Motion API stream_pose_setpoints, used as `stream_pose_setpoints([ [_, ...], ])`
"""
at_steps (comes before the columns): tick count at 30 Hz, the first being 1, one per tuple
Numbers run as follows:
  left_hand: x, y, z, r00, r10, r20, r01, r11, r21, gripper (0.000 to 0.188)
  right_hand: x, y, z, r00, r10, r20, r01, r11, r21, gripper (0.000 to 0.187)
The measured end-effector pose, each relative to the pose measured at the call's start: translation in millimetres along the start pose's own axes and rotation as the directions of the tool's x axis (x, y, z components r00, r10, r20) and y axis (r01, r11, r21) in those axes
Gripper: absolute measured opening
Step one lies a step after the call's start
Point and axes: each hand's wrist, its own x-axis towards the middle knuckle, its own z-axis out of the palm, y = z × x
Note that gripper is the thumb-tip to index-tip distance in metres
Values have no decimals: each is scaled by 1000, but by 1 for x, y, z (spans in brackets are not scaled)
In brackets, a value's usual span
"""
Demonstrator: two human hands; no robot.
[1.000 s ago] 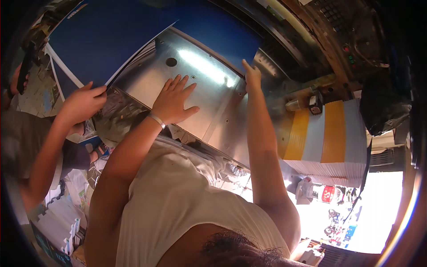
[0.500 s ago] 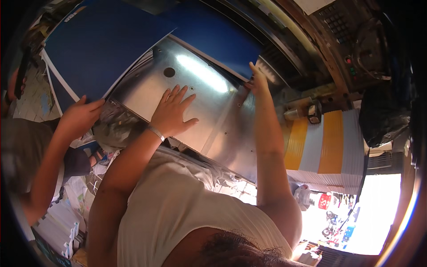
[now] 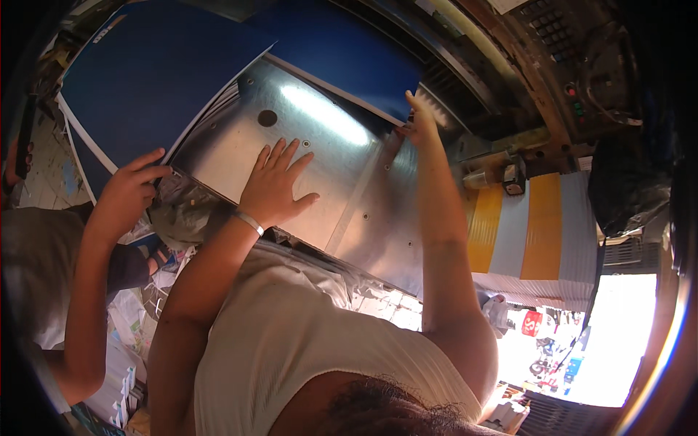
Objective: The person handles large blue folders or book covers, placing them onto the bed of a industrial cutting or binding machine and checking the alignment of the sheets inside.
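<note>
The left hand (image 3: 275, 187) lies flat, fingers spread, on the shiny grey metal counter (image 3: 342, 182), its grip holding nothing. The right hand (image 3: 419, 120) touches the large blue printed sheets (image 3: 167, 80); whether its grip closes cannot be told. Another person's hand (image 3: 129, 190) pinches the sheets' near edge beside crumpled plastic (image 3: 182, 214).

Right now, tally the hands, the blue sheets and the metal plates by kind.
hands: 3 (left hand, right hand, co-worker's hand)
blue sheets: 2
metal plate: 1
total: 6
</note>
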Motion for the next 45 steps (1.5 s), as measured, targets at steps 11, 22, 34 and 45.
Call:
stream_pose_setpoints([
  [11, 1, 3, -3, 1000, -22, 3, 22, 999, -24, 78, 42, 23, -13, 988, -56, -144, 65, 996, 55, 36],
  [22, 0, 5, -3, 999, -30, 23, 30, 1000, -8, 80, 70, 38, -24, 998, 31, 51, -44, 957, 288, 15],
  [34, -8, -1, 3, 1000, -31, 6, 31, 998, -59, 78, -23, 63, -60, 998, -65, 0, 65, 991, 115, 35],
  [45, -16, -8, -5, 912, -32, -409, -109, 942, -316, 56, -218, 128, -119, 985, -66, -158, 107, 957, 268, 49],
])
